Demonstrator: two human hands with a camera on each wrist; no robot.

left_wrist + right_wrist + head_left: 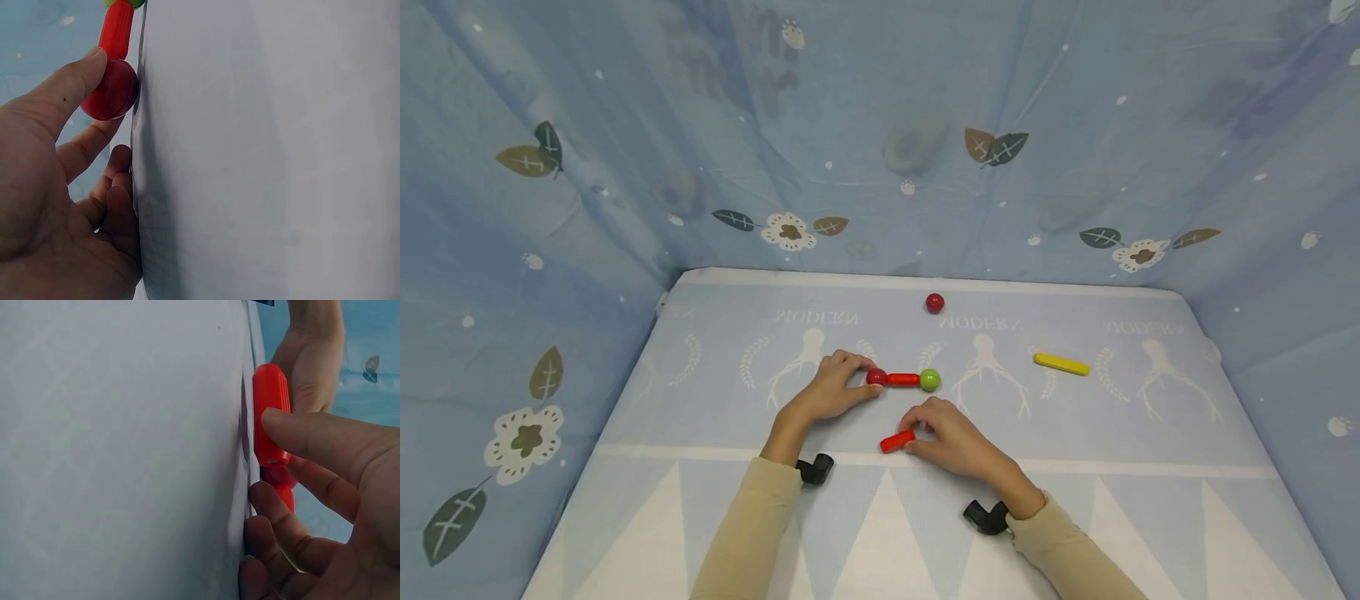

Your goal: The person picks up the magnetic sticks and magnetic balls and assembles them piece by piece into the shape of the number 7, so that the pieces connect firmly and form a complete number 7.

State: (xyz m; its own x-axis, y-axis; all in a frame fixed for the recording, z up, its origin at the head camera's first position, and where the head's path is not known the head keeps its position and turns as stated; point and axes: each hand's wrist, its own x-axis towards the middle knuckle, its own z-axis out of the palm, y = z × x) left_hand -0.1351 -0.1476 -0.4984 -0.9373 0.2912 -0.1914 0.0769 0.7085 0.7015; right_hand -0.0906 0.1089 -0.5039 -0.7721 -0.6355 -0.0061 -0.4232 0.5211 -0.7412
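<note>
My left hand (829,392) pinches a dark red ball (876,377) between thumb and fingers. That ball sits at the left end of a short red rod (904,380), and a green ball (930,380) is at the rod's right end. In the left wrist view the thumb lies across the red ball (112,94) where it meets the rod. Nearer to me, my right hand (955,437) pinches a second red rod (895,442) at its right end. The right wrist view shows this ridged rod (272,387) with the thumb pressed on its side.
A loose red ball (935,303) lies near the back edge of the cloth-covered table (1150,450). Off to the right is a yellow rod (1061,364). Blue patterned curtains (880,100) enclose the back and sides.
</note>
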